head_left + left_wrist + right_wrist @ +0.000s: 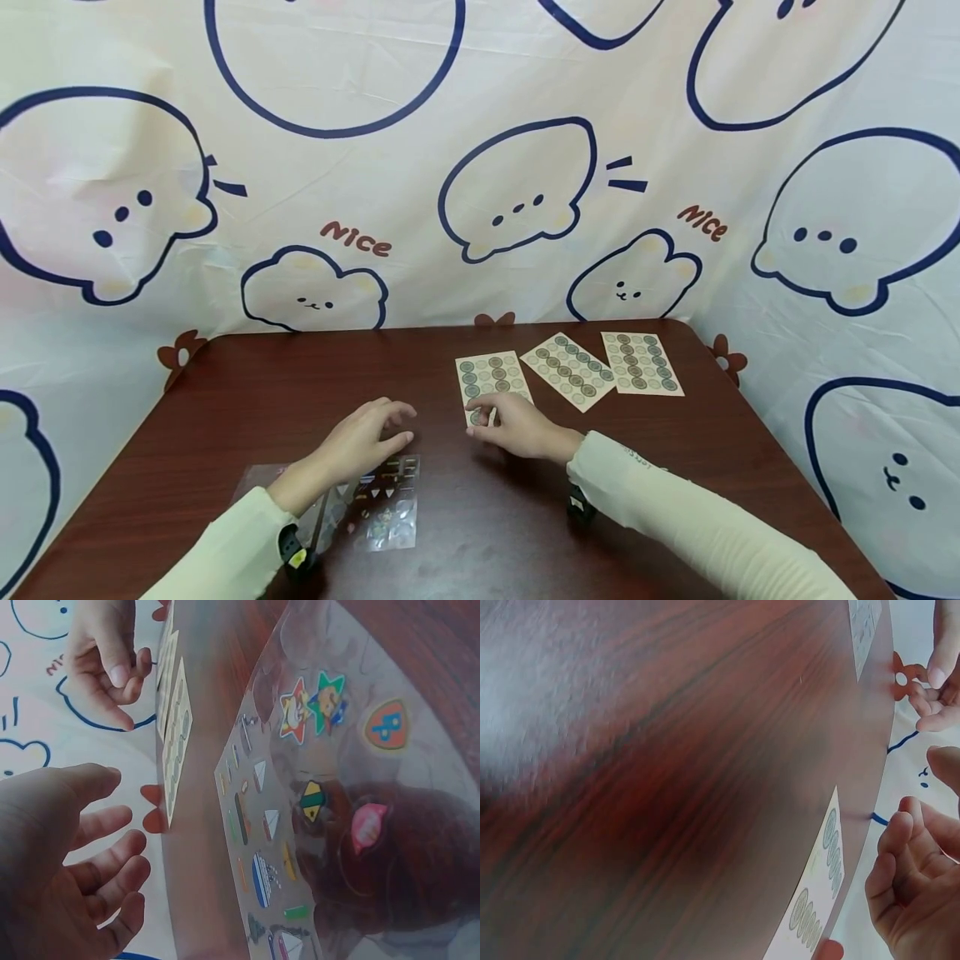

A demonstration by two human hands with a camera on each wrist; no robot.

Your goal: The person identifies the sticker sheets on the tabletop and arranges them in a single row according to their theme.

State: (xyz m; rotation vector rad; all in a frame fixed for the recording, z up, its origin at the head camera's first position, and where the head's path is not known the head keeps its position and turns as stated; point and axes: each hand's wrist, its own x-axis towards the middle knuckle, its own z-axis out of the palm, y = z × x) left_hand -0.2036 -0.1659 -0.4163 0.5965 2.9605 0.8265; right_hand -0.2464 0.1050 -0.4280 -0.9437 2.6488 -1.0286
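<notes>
In the head view, my left hand (358, 442) hovers over the far edge of clear plastic sticker sheets (392, 525), its fingers loosely bent and nothing between them. Boat stickers (261, 879), star stickers (328, 701) and a shield sticker (387, 726) show on this plastic in the left wrist view. My right hand (519, 427) is above the near part of a pale sheet of round stickers (480, 371). Its thumb and fingers curve loosely with a gap, and no held thing shows. The hand hides part of that sheet; whether it touches the paper is unclear.
Two more pale sheets with round stickers lie farther right, a tilted middle sheet (568, 371) and a right sheet (642, 364), their edges close together. The dark wooden table (600, 533) ends against a cartoon-printed cloth (412, 183) behind and at both sides.
</notes>
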